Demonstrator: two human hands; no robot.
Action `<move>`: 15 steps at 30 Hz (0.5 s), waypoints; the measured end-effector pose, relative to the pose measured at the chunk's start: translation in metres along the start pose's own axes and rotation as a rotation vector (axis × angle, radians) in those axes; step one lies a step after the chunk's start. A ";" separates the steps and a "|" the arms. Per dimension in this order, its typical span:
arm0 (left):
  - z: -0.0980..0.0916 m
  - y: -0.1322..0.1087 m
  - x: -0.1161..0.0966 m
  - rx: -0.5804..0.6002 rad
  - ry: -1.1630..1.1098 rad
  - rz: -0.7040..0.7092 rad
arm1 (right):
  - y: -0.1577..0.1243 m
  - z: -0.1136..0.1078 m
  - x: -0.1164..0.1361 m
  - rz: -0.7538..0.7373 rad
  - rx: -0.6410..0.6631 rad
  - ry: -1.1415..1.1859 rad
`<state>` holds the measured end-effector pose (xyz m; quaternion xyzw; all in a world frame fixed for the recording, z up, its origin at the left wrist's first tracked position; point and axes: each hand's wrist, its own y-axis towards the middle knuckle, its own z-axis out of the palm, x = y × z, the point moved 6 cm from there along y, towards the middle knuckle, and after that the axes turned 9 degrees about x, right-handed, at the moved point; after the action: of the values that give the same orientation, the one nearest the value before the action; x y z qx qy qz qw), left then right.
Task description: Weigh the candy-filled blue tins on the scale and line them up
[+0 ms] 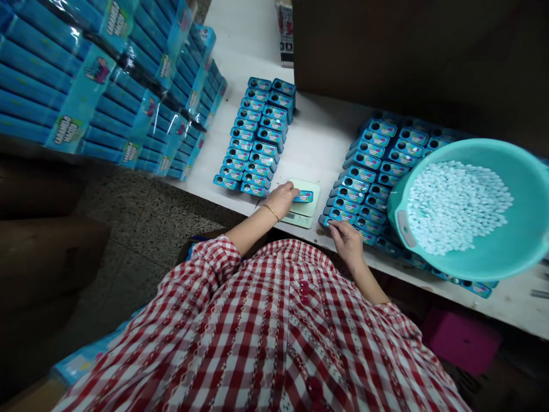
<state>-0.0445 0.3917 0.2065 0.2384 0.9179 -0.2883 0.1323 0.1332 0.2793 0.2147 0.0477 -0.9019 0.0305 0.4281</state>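
Small blue boxes [257, 134], each with a round hole in its top, stand in two blocks on the worktop [326, 131], and a single box [302, 197] lies on a digital scale [301, 218] between the blocks, at lower centre of the frame. The left grip [281, 200] has its fingers together against that single box; whether they clamp it or only touch it, I cannot tell. The right grip [347, 240] is curled, fingers together, over the corner box [331, 221] of the right block [364, 183], but whether it is clamped there is also unclear. These boxes look light, stiff and smooth, so they may slip a little; their long sides seem the best place to take hold. A teal plastic basin [493, 150] of white pellets [458, 206] sits over the right block at the right of the frame. Film-wrapped blue cartons [98, 74] are stacked at upper left. A red-and-white checked shirt [257, 326] fills the bottom of the frame.
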 end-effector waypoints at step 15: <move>-0.022 -0.064 0.067 -0.514 -0.506 -0.166 | 0.000 -0.121 0.014 0.012 -0.372 -0.176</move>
<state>-0.1364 0.3824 0.2286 0.0433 0.9148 -0.1081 0.3868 0.2171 0.2903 0.3019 -0.0349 -0.9261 -0.1384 0.3491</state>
